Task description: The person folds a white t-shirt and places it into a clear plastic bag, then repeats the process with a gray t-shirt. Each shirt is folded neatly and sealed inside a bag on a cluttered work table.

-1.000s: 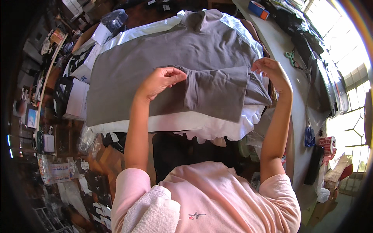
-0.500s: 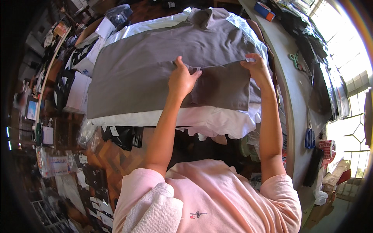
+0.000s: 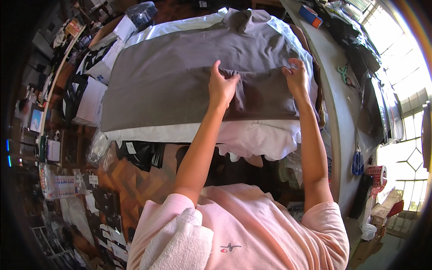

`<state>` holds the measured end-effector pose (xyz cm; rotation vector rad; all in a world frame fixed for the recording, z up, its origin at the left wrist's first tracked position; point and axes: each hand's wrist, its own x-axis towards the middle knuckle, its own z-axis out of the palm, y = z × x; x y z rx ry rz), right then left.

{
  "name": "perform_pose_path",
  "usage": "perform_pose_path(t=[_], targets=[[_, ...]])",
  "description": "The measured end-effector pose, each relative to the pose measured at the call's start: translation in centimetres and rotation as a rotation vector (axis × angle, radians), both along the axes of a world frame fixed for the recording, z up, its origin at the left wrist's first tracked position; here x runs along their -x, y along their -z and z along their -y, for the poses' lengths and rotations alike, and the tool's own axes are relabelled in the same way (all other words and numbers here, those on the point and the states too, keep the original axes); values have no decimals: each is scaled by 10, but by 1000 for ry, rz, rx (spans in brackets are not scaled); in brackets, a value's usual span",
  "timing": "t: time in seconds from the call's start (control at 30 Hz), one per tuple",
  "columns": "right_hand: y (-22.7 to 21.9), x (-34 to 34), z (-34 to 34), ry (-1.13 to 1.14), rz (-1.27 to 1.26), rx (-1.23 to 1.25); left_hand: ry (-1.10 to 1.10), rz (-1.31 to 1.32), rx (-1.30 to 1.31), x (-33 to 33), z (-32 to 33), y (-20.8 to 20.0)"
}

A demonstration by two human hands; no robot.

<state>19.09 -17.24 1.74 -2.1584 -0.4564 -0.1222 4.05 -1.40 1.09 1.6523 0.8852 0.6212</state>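
Note:
A grey-brown shirt (image 3: 166, 67) lies spread on a white cloth (image 3: 166, 133) over the raised work surface before me. At its near right part, my left hand (image 3: 223, 89) pinches a fold of the fabric between thumb and fingers. My right hand (image 3: 298, 82) grips the same raised fold farther right, close to the shirt's right side. Between the two hands the fabric runs in a shallow, slightly slack line, with creases under the left hand. At the far end a narrower part of the shirt stands up in loose folds.
Along the right runs a grey tabletop (image 3: 335, 135) with green-handled scissors (image 3: 345, 75), blue-handled scissors (image 3: 357, 162) and a red-and-white tape roll (image 3: 377, 175). White boxes (image 3: 91, 101) stand left of the shirt. Black plastic bags (image 3: 144, 155) lie below its near left edge.
Both hands have shifted slightly, the left one to the right and closer to the other. The near right edge of the shirt has moved right and a little away from me.

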Motion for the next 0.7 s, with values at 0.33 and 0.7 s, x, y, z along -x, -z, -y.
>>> perform_pose_path(t=[0.33, 0.7], targets=[[-2, -9, 5, -186, -703, -629, 51, 303, 253, 0, -7, 12], [20, -34, 11, -131, -597, -585, 280, 324, 659, 6, -21, 6]])
